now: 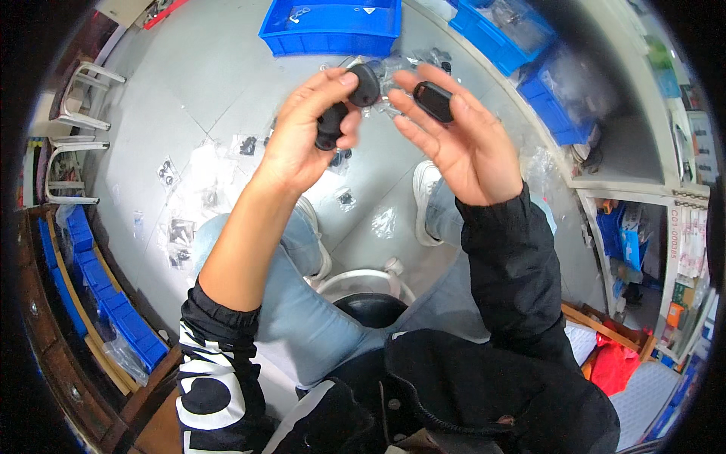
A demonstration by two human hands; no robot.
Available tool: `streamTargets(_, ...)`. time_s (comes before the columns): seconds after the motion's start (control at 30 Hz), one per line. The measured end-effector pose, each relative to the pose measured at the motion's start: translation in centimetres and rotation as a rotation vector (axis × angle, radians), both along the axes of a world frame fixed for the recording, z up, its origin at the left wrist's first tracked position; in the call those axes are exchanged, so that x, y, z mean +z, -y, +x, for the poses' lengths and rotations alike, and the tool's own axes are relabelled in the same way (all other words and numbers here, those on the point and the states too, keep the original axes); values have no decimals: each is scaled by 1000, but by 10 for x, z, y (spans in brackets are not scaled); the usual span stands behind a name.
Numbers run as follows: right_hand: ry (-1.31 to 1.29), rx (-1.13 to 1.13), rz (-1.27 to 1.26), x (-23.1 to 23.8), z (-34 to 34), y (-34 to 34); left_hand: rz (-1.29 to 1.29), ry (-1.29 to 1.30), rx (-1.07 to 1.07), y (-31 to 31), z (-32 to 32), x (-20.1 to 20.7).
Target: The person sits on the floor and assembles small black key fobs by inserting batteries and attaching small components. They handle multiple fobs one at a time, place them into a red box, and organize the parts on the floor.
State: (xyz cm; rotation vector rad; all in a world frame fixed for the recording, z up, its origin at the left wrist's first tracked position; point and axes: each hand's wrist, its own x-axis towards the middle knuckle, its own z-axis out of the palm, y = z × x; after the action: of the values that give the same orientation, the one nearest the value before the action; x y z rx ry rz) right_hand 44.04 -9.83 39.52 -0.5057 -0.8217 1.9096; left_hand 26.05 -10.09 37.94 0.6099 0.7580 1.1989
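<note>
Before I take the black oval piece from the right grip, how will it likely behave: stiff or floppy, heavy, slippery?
The black oval piece is probably stiff, since its outline looks unbent. It is likely light, being small beside the right grip. It might slip, as its ends look rounded and its face fairly smooth.

Left hand (296,130) curled, right hand (475,145) spread

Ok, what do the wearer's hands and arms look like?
Left hand and right hand are ungloved. The left sleeve is black with large white lettering, gathered midway up the forearm; the right sleeve is black, gathered at its cuff.
</note>
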Motion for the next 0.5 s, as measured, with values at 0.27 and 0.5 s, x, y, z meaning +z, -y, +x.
streamTargets(0.27, 750, -415, 825, -4, -10, 4, -43, 63, -90, 7, 20, -3)
streamTargets(0.5, 799, -487, 916, -7, -10, 3, -25, 59, -119, 8, 21, -3)
